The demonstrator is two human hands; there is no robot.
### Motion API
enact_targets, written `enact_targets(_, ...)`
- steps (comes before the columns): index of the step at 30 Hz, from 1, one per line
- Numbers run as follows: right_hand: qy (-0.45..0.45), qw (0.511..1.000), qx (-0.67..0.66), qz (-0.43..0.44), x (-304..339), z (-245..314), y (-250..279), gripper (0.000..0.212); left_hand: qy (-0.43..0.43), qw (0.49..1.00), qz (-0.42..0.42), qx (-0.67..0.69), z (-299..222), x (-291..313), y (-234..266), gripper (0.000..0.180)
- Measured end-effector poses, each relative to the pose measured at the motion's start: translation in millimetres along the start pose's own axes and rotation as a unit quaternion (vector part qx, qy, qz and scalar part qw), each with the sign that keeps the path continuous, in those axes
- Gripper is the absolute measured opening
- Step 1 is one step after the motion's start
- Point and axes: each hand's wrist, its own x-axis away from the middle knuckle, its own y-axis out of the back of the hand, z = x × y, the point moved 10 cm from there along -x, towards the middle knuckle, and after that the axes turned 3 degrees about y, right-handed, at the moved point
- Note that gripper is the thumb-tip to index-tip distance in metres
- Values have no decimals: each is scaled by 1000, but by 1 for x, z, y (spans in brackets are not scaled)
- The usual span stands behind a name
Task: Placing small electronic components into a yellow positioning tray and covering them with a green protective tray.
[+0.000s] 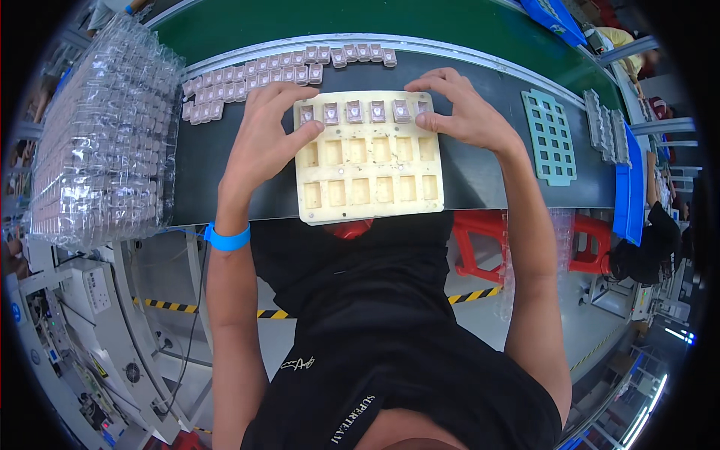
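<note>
A cream tray (pixel 365 166) with rows of square pockets lies at the table's near edge. Small pinkish-clear square pieces (pixel 354 112) fill its far row, while the two nearer rows hold none. At the far left corner is my left hand (pixel 266 131), thumb at the first pieces and forefinger at the tray's far edge. My right hand (pixel 469 112) mirrors it at the far right corner, with its thumb over the last piece. Thumb and fingers stand apart on both hands.
Several similar loose pieces (pixel 259 73) stand in rows beyond the tray. Stacked clear plastic trays (pixel 101 142) rise at the left. A pale green slotted frame (pixel 550 137) lies to the right, near a blue bin (pixel 628 195). A red stool (pixel 480 244) is below the table.
</note>
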Motion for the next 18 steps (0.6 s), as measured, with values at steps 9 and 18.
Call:
enact_targets(9,7,1000,0,-25,-8,19,-12,43,9,999,-4,36,14,3,-9,43)
enact_targets(18,69,982,87,-151,-9,63,-4,40,14,999,18,38,23,3,-16,36)
